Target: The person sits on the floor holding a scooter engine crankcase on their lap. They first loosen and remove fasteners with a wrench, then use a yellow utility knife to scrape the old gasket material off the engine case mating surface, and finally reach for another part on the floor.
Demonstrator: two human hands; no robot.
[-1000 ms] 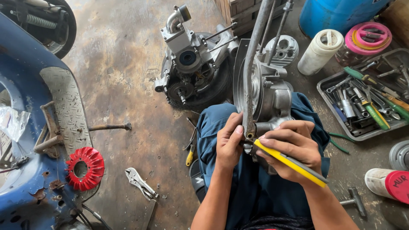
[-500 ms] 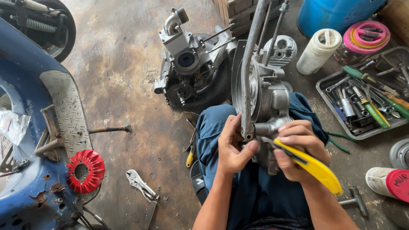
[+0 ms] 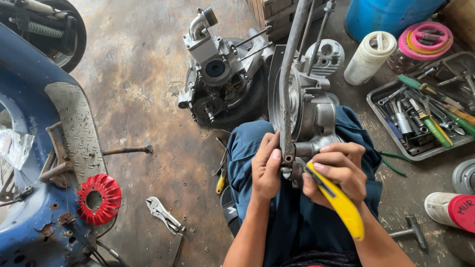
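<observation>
A grey metal engine cover with a long kick lever rests upright on my lap, on blue trousers. My left hand grips the lower end of the lever where it meets the shaft. My right hand is closed around a yellow-handled tool whose tip is pressed against the same joint. The handle sticks out toward my right forearm. The tool's tip is hidden between my fingers.
An engine block lies on the concrete floor ahead. A blue scooter body with a red fan is at left, locking pliers near it. A tool tray, white bottle and blue barrel are at right.
My right hand has turned the yellow-handled tool, so the handle now points down along my forearm instead of out to the right. My left hand has stayed on the lever's base.
</observation>
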